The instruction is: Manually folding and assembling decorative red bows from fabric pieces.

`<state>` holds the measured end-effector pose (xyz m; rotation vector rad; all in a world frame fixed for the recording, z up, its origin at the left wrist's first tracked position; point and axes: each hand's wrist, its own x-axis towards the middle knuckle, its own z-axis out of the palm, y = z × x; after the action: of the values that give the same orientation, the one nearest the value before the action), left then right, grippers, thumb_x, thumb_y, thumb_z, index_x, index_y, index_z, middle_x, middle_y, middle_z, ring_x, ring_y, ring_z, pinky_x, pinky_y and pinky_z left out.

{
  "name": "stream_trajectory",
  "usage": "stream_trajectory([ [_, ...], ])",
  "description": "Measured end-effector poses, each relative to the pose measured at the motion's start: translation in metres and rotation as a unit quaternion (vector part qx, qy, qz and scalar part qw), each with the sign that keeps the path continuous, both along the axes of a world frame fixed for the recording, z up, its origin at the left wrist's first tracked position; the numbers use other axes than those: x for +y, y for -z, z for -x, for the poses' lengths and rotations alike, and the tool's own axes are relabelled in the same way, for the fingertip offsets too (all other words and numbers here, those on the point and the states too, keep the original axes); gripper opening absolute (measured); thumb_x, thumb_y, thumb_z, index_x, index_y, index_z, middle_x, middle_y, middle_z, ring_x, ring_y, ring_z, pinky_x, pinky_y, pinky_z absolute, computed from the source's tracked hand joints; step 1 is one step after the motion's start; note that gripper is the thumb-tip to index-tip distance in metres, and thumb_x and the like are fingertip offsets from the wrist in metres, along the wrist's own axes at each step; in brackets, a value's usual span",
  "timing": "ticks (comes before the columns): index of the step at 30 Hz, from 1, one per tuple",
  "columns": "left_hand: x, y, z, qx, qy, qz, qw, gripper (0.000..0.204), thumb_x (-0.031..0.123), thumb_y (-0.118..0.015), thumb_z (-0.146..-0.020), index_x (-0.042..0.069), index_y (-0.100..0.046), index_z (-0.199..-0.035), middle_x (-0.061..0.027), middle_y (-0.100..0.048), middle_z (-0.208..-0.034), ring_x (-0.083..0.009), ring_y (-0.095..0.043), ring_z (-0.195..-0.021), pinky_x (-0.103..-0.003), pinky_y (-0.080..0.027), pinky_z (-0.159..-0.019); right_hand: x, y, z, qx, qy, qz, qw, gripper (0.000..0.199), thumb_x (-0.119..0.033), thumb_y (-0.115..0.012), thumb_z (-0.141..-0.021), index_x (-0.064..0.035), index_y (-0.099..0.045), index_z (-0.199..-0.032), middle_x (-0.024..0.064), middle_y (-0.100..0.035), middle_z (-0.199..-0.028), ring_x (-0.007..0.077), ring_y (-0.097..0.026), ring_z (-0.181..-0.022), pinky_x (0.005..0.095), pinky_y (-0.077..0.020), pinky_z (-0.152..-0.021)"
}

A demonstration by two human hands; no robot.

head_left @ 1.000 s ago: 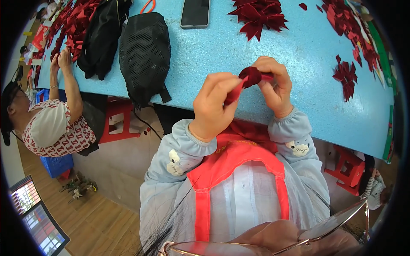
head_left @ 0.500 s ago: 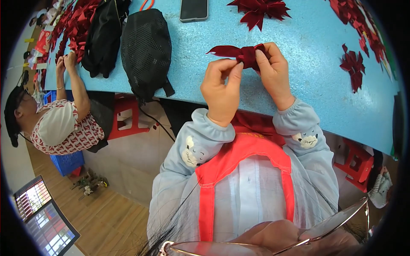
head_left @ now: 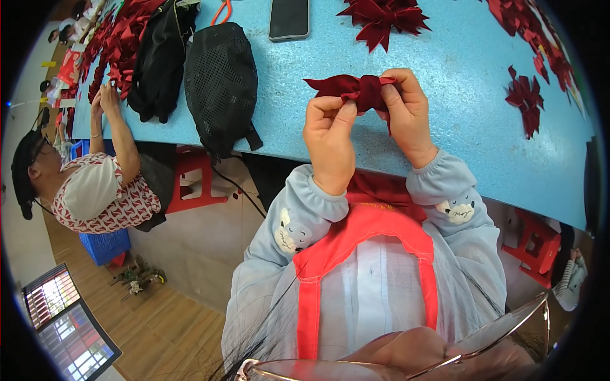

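A dark red velvet ribbon bow (head_left: 366,91) is stretched between my two hands, raised over the near part of the blue table (head_left: 286,89). My left hand (head_left: 332,136) pinches its lower left side between thumb and fingers, and a pointed tail sticks out beyond it to the left. At the right loop, my right hand (head_left: 408,114) grips with the thumb in front and the fingers behind. A short tail hangs down beside the right thumb. Part of the bow is covered by my fingers.
More red bows (head_left: 386,19) lie ahead, with another bow (head_left: 525,101) at the right. A black phone (head_left: 289,19) and a black mesh bag (head_left: 221,89) are on the table. At the left, a co-worker (head_left: 105,184) sits by a pile of red ribbon (head_left: 127,38).
My hands have tilted and spread the bow, so its knot and loops face me more fully. The left tail has widened into view. The whole view has shifted slightly.
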<state>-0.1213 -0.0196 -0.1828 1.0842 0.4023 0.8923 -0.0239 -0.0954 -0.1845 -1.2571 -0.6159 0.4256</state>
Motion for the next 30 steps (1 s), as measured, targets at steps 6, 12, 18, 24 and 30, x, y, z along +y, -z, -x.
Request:
stream_trajectory([
  [6,0.001,-0.007,-0.003,-0.095,0.107,0.226,0.964,0.016,0.003,-0.058,-0.085,0.004,-0.051,-0.099,-0.0056,-0.059,-0.097,-0.0145,-0.056,-0.09,-0.031,-0.046,-0.079,0.002,0.001,-0.001,-0.007,-0.005,-0.045,0.999,0.008,-0.008,-0.045,-0.093,-0.006,-0.049,-0.099,-0.0013,-0.052,-0.076,0.0029,-0.041,-0.056,0.0166,-0.0333,-0.047],
  [12,0.013,-0.028,0.008,-0.008,0.153,0.297,0.943,0.017,0.007,-0.058,-0.085,0.001,-0.053,-0.1,-0.0064,-0.059,-0.096,-0.0158,-0.057,-0.089,-0.031,-0.047,-0.08,-0.001,0.003,0.004,-0.138,0.056,0.012,0.989,0.008,-0.004,-0.05,-0.09,-0.0047,-0.051,-0.098,-0.0008,-0.053,-0.073,0.0032,-0.044,-0.056,0.0175,-0.0364,-0.049],
  [18,0.015,-0.028,0.01,0.027,0.131,0.225,0.965,0.016,0.006,-0.056,-0.086,-0.003,-0.056,-0.099,-0.0084,-0.06,-0.096,-0.0162,-0.058,-0.086,-0.03,-0.047,-0.079,-0.001,0.001,0.006,-0.201,0.044,0.025,0.978,0.016,0.0,-0.048,-0.088,-0.0033,-0.049,-0.104,0.0001,-0.054,-0.081,0.0037,-0.045,-0.062,0.0177,-0.0375,-0.054],
  [24,0.012,-0.026,0.009,-0.005,0.101,0.185,0.978,0.018,0.004,-0.054,-0.085,-0.004,-0.056,-0.101,-0.0087,-0.061,-0.096,-0.0157,-0.058,-0.085,-0.029,-0.047,-0.079,-0.006,0.0,0.006,-0.27,0.027,0.028,0.962,0.018,0.001,-0.049,-0.087,-0.0025,-0.05,-0.104,0.0014,-0.054,-0.082,0.0057,-0.046,-0.065,0.0192,-0.039,-0.058],
  [30,0.008,-0.02,0.007,-0.021,0.087,0.179,0.98,0.018,0.002,-0.052,-0.085,-0.002,-0.056,-0.103,-0.0082,-0.06,-0.099,-0.0149,-0.057,-0.088,-0.028,-0.046,-0.077,-0.003,-0.001,0.003,-0.351,0.078,0.069,0.931,0.014,0.001,-0.05,-0.087,-0.0014,-0.051,-0.101,0.0022,-0.054,-0.08,0.0073,-0.047,-0.067,0.0201,-0.0398,-0.058],
])
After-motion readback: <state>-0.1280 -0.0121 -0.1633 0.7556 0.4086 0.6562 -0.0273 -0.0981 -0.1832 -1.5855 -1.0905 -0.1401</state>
